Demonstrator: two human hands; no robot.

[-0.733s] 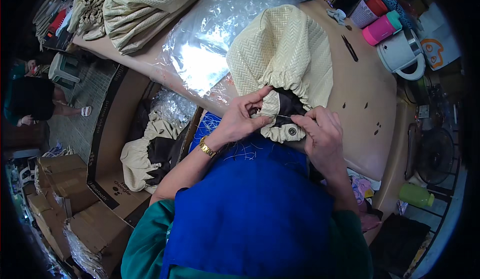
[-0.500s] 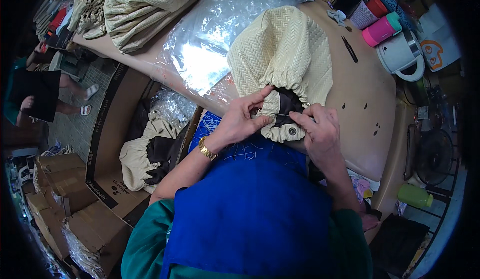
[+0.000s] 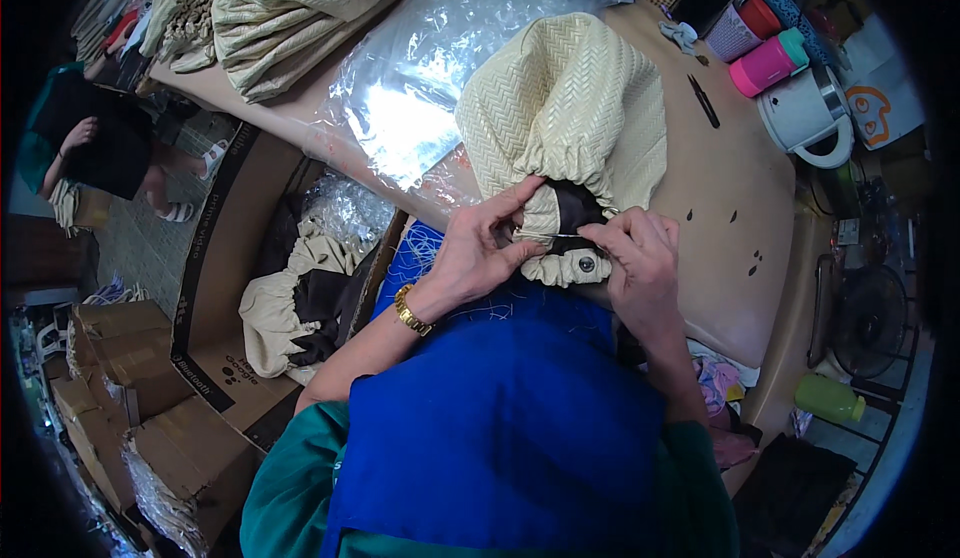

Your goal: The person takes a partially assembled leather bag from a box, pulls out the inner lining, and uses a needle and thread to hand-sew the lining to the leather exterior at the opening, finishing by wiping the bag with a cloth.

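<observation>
A cream bag (image 3: 565,98) of herringbone-textured material lies on the table's near part, its gathered opening toward me. Dark lining (image 3: 575,198) shows inside the opening, and a round metal snap (image 3: 587,265) sits on the cream edge nearest me. My left hand (image 3: 480,248) is closed, pinching the left side of that gathered edge between thumb and fingers. From the right, my right hand (image 3: 640,258) pinches a thin metal pointed tool (image 3: 564,235), which lies across the edge with its tip by my left thumb. The tool's exact kind is too small to make out.
Clear plastic sheeting (image 3: 410,88) and stacked cream bags (image 3: 300,28) cover the table's far left. Black tweezers (image 3: 703,101), a pink bottle (image 3: 765,63) and a white pot (image 3: 805,118) stand or lie right. An open carton (image 3: 215,258) holds more bags. Someone walks at far left.
My hands stay at the gathered edge, with the tool shifted only slightly. The person at far left has moved along the floor.
</observation>
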